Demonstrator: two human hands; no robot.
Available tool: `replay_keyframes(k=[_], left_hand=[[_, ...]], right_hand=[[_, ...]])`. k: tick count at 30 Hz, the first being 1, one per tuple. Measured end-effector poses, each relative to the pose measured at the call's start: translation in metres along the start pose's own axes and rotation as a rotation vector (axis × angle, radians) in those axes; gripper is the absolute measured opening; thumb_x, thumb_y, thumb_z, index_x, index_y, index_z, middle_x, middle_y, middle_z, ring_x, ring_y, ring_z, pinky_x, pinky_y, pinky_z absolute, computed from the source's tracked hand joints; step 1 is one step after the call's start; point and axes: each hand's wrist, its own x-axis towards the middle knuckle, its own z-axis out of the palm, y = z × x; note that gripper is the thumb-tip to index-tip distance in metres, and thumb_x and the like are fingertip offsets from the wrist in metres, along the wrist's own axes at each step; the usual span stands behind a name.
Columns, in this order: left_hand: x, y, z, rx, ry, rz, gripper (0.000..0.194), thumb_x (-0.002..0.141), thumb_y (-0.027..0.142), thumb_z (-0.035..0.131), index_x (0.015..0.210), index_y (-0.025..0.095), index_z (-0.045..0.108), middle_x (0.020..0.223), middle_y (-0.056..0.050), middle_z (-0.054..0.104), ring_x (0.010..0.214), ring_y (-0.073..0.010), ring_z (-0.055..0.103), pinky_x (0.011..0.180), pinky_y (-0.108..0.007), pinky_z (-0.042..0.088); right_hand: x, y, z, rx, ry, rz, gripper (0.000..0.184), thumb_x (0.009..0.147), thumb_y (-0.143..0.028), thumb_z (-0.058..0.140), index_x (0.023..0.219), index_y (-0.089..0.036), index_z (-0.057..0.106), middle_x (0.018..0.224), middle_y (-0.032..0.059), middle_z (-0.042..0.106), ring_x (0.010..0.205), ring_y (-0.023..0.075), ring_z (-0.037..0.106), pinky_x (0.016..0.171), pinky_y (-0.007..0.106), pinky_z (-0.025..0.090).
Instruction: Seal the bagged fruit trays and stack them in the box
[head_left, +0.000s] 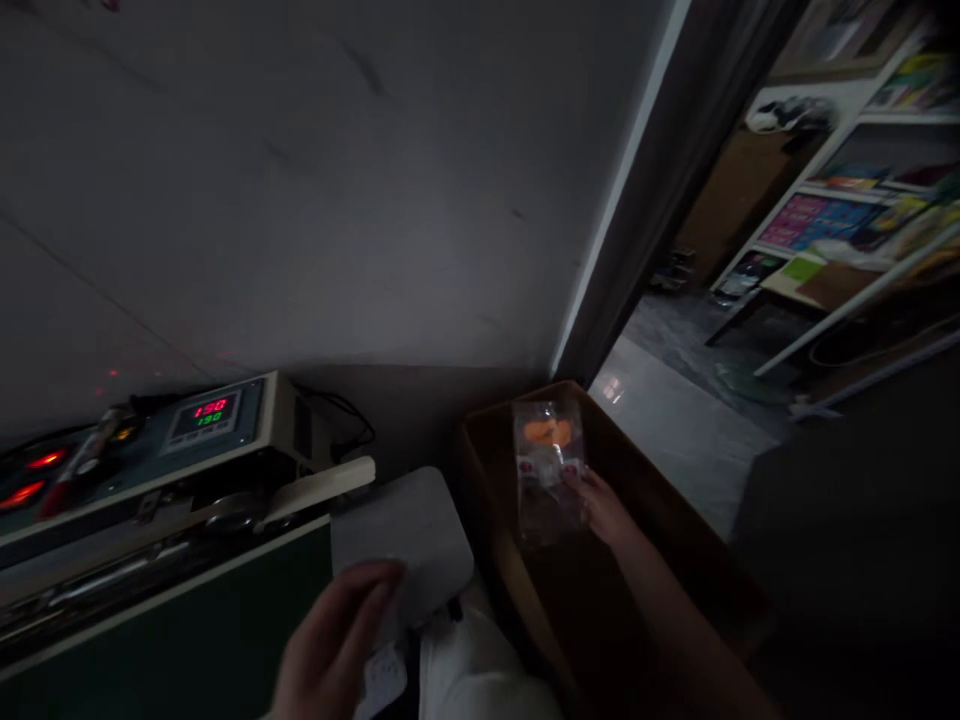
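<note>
My right hand (600,505) grips the lower right of a clear plastic bag (547,470) holding an orange and white item, and the bag hangs over a brown cardboard box (660,530). My left hand (334,640) is low in the view, its fingers curled near the edge of a flat grey pad (405,540). A small white packet (382,680) shows just right of that hand. Whether the left hand holds it is hard to see.
A benchtop band sealer (150,480) stands to the left, its temperature display (208,415) showing red and green digits. White cloth (472,675) lies below the pad. A grey wall rises behind, and a doorway at right opens onto shelves of colourful goods (832,190).
</note>
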Motion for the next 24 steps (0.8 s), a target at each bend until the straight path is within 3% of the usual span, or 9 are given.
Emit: replay_keyframes(k=[4,7,11,15,18,21,24], left_hand=[[0.016,0.041,0.068,-0.387,-0.351,-0.006,0.046,0.061,0.028,0.085,0.104,0.022,0.071,0.116,-0.013,0.07,0.112,-0.0281,0.063,0.096,-0.033,0.049],[0.018,0.058,0.085,-0.595,-0.459,0.021,0.062,0.059,0.019,0.087,0.116,0.02,0.062,0.119,-0.014,0.067,0.108,-0.0278,0.064,0.086,-0.034,0.053],[0.004,0.058,0.054,-0.577,-0.383,0.193,0.046,0.068,0.032,0.081,0.108,0.018,0.063,0.097,-0.008,0.07,0.081,-0.0209,0.064,0.06,-0.027,0.053],[-0.019,0.045,0.001,-0.508,-0.22,0.288,0.041,0.067,0.031,0.082,0.103,0.021,0.066,0.095,-0.004,0.069,0.089,-0.0192,0.064,0.074,-0.024,0.052],[-0.033,0.037,-0.033,-0.544,-0.09,0.256,0.044,0.062,0.037,0.084,0.1,0.021,0.068,0.098,-0.004,0.07,0.094,-0.0211,0.064,0.079,-0.024,0.051],[-0.038,0.034,-0.054,-0.662,0.083,0.177,0.04,0.061,0.043,0.083,0.091,0.021,0.068,0.088,-0.001,0.07,0.083,-0.0179,0.063,0.07,-0.022,0.05],[-0.036,0.032,-0.063,-0.781,0.128,0.059,0.037,0.064,0.043,0.079,0.09,0.021,0.065,0.085,0.0,0.07,0.075,-0.016,0.063,0.064,-0.022,0.05]], right_hand=[[-0.08,-0.053,0.014,0.143,-0.009,0.026,0.051,0.054,-0.046,0.087,0.094,-0.02,0.067,0.086,0.0041,0.073,0.074,0.0219,0.07,0.066,0.034,0.057],[-0.13,-0.077,0.039,0.077,-0.158,-0.101,0.046,0.064,-0.044,0.083,0.102,-0.022,0.068,0.1,0.0051,0.073,0.09,0.0236,0.069,0.082,0.037,0.056],[-0.166,-0.096,0.08,0.077,-0.433,-0.252,0.057,0.066,-0.043,0.083,0.117,-0.028,0.062,0.12,0.0051,0.068,0.112,0.0261,0.063,0.095,0.041,0.052],[-0.186,-0.114,0.131,0.062,-0.535,-0.38,0.045,0.073,-0.055,0.073,0.106,-0.025,0.065,0.108,0.0057,0.071,0.101,0.0242,0.066,0.086,0.039,0.055],[-0.201,-0.122,0.166,-0.06,-0.715,-0.427,0.039,0.076,-0.053,0.072,0.1,-0.023,0.066,0.101,0.0049,0.071,0.094,0.0211,0.067,0.082,0.035,0.055],[-0.21,-0.121,0.193,-0.06,-0.862,-0.425,0.044,0.082,-0.053,0.065,0.114,-0.024,0.062,0.111,0.0063,0.07,0.102,0.0219,0.066,0.086,0.036,0.054],[-0.206,-0.106,0.212,-0.003,-0.79,-0.512,0.066,0.087,-0.051,0.059,0.144,-0.028,0.036,0.128,0.0087,0.063,0.114,0.022,0.062,0.091,0.037,0.053]])
